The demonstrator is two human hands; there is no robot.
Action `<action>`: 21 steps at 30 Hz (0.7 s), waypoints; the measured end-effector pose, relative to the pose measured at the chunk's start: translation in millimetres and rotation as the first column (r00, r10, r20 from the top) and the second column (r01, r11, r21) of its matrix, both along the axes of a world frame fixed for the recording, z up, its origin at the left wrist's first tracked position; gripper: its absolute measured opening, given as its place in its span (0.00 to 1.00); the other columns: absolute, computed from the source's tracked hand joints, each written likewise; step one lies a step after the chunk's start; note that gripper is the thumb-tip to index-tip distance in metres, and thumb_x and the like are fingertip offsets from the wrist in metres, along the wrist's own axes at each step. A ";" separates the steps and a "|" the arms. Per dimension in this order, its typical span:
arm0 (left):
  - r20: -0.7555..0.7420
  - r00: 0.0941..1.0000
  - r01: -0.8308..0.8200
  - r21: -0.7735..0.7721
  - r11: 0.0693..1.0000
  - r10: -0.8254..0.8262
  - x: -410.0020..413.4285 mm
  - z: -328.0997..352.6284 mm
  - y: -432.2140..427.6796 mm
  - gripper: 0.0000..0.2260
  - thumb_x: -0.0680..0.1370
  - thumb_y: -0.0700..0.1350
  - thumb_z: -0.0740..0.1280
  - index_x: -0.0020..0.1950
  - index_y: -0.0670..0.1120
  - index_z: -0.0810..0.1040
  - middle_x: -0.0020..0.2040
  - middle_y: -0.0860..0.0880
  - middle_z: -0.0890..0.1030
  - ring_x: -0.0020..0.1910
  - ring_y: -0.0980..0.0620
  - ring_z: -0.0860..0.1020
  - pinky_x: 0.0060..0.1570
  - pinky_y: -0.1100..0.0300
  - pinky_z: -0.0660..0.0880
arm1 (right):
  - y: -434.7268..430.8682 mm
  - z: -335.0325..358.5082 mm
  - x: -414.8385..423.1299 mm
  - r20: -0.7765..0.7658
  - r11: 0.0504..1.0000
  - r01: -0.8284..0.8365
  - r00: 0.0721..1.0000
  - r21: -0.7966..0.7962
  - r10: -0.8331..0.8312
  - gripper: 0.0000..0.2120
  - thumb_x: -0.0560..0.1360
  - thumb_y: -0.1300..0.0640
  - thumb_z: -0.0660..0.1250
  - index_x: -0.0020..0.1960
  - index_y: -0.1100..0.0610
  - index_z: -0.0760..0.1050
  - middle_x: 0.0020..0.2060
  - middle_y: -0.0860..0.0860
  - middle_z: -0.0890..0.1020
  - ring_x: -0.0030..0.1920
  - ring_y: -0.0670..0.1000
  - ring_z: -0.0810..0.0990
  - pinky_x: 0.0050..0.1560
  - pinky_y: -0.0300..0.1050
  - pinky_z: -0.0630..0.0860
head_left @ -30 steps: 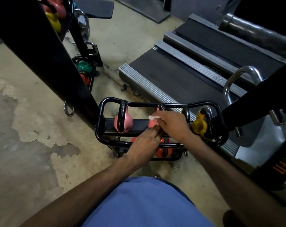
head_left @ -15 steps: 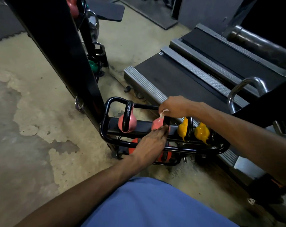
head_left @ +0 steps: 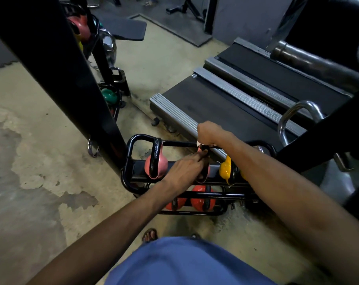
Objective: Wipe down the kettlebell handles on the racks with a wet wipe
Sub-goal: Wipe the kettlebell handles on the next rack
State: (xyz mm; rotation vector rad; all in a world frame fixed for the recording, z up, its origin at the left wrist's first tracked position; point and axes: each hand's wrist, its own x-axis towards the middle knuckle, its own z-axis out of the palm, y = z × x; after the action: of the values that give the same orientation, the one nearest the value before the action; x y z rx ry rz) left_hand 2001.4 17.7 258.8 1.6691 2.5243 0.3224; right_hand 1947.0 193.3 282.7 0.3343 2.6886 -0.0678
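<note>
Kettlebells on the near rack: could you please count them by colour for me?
Pink kettlebells: 2, one partly covered
Red kettlebells: 2
Yellow kettlebell: 1 in view
Total: 5 in view

Rack [head_left: 131, 145] upper tier, left to right: left kettlebell [head_left: 156, 164], middle kettlebell [head_left: 208, 171], right kettlebell [head_left: 225, 168]. 2 lower kettlebells [head_left: 199, 197] on the tier below. Right hand [head_left: 208, 132] grips the middle kettlebell's handle top, left hand [head_left: 184, 170] on its near side. Treadmill [head_left: 215, 108] behind rack; upright post [head_left: 71, 79] at its left end.
</note>
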 end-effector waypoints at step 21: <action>0.113 0.993 0.012 0.053 0.999 -0.018 -3.6 -9.3 1.4 0.33 0.77 0.41 0.71 0.80 0.43 0.61 0.81 0.44 0.58 0.76 0.46 0.65 0.73 0.57 0.63 | -3.4 -66.8 64.6 0.332 -0.217 0.387 0.263 -0.896 -0.906 0.10 0.75 0.65 0.62 0.37 0.61 0.78 0.30 0.57 0.79 0.31 0.56 0.80 0.33 0.46 0.76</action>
State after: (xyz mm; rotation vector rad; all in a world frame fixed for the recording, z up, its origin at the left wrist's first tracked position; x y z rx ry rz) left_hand 1997.8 19.1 249.5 1.6371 2.4405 0.4710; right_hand 2011.6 189.8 215.8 1.5904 1.7299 -2.2476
